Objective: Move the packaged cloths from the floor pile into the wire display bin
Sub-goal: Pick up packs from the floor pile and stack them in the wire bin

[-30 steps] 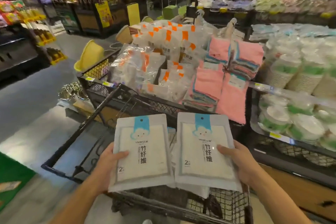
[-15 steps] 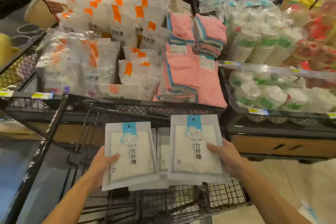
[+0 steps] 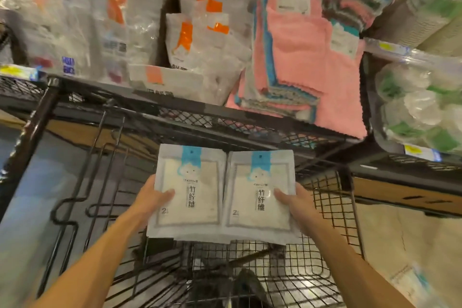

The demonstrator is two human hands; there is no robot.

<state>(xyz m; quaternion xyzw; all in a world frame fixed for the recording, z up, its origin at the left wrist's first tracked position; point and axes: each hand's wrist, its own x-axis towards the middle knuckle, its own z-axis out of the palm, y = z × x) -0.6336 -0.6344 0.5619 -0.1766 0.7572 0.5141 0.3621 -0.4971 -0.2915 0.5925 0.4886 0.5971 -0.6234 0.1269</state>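
Packets of clear plastic with orange labels (image 3: 190, 40) filled the left and middle of the black wire-mesh display bin (image 3: 175, 115), heaped against one another. Below the bin's front rim, the left hand (image 3: 155, 197) grasped the left white packaged cloth with a blue top tab and black printed characters (image 3: 190, 190), thumb curled over its face and the other fingers hidden beneath. Just beside it, edges touching, lay the right white packaged cloth of the same blue-tabbed design (image 3: 255, 195), grasped by the right hand (image 3: 292, 201) in the same way, thumb on top and fingers out of sight underneath. More white packet edges showed under both, so each hand seemed to carry a small stack; how many could not be told. Both packets were held flat in the air above a black wire shopping cart (image 3: 325, 220), short of the bin. In the bin's right part, folded pink towels with blue edging (image 3: 300, 57) were stacked, one draping over the front rim. Farther right, bagged white and green disposable cups (image 3: 420, 107) sat in a neighbouring bin.
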